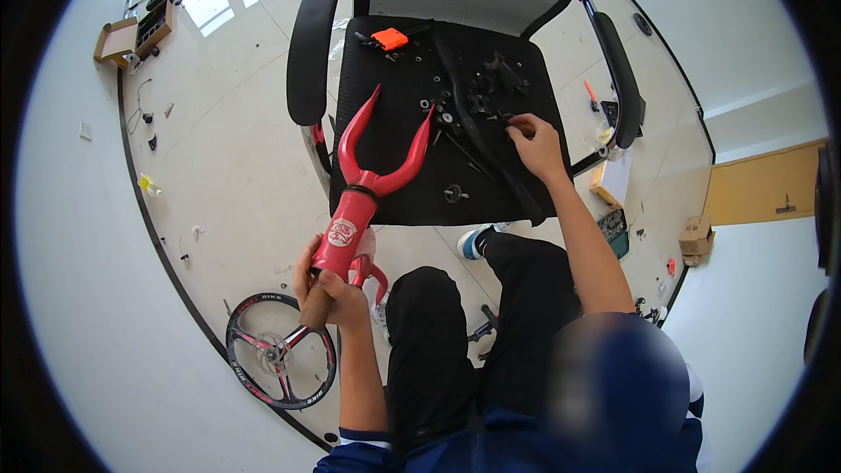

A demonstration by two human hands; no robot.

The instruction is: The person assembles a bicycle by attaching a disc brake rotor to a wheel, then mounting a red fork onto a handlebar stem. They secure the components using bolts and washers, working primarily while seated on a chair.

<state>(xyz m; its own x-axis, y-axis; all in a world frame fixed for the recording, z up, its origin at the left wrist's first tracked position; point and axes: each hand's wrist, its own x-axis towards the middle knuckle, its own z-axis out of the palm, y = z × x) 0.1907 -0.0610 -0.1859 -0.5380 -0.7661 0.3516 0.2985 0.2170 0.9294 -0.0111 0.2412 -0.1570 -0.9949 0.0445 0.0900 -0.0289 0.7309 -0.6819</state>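
Note:
My left hand [343, 300] is wrapped round the lower end of a red bicycle frame tube [337, 236], which has a pale round emblem on it. From the tube's upper end a red bicycle fork [385, 182] spreads its two prongs over the left side of a black chair seat [394, 210]. My right hand [538, 147] is closed in a pinch at the seat's right side, beside small dark metal parts [482, 105]. What its fingertips hold, if anything, is too small to make out. A long black bar [469, 118] lies between the fork and my right hand.
Nuts and washers [447, 117], a small round black part [454, 194] and an orange piece [390, 38] lie on the seat. Armrests [317, 39] flank it. A spoked wheel [280, 350] lies on the floor at left. Cardboard boxes [697, 236] stand near the right wall.

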